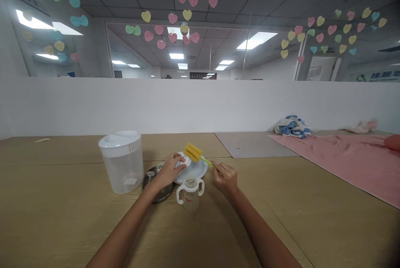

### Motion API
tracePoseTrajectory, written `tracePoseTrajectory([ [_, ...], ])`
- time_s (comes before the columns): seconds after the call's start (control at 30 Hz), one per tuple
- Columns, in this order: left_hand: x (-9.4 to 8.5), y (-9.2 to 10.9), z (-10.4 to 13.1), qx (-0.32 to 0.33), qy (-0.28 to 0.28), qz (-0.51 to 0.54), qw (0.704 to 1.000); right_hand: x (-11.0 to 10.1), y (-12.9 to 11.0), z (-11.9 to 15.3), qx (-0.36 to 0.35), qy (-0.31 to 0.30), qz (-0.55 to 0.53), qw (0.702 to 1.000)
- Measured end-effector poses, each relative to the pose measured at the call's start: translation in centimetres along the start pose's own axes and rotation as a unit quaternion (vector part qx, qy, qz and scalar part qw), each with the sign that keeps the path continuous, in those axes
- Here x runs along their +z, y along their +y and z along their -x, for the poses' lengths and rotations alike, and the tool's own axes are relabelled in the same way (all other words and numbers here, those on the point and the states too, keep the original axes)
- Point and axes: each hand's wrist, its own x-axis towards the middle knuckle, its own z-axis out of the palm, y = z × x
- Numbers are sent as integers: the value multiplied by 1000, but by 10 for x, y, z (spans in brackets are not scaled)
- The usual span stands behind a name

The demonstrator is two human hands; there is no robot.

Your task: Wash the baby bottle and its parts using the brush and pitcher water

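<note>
My right hand (pixel 226 178) is closed round the green handle of a bottle brush (pixel 193 152), whose yellow sponge head points up to the left. Pinched in the fingers of my left hand (pixel 169 171) is a small round white bottle part (pixel 187 161), close beside the sponge; it looks like a cap or collar. Below both hands stands a clear baby bottle (pixel 190 199), uncapped and upright, with two white side handles. A white basin or plate (pixel 200 173) lies behind the bottle. Under my left wrist is a dark round tray (pixel 165 194) with small clear pieces on it, partly hidden.
To the left stands a tall translucent bucket with a white rim (pixel 120 168). A pink cloth (pixel 340 155) covers the right side of the brown surface (pixel 259 218). Blue-and-white bunched cloth (pixel 292 127) lies by the white wall (pixel 200 103), below windows with heart-shaped notes.
</note>
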Motion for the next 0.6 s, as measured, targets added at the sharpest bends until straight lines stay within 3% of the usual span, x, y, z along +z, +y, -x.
tracePoseTrajectory([
  [0.17, -11, -10, 27, -14, 105, 206, 973, 0, -4, -1, -28, 7, 17, 999],
  [0.27, -11, -25, 44, -34, 195, 150, 969, 1, -4, 0, -22, 4, 28, 999],
  [0.4, -9, -50, 62, -68, 261, 39, 962, 3, -3, 3, -13, -5, 22, 1000],
  [0.5, -9, -61, 69, -104, 265, -7, 958, 5, -1, 5, -15, -4, 19, 1000],
  [0.6, -7, -62, 71, -121, 185, -54, 974, 6, 2, 7, -7, -6, 16, 1000],
])
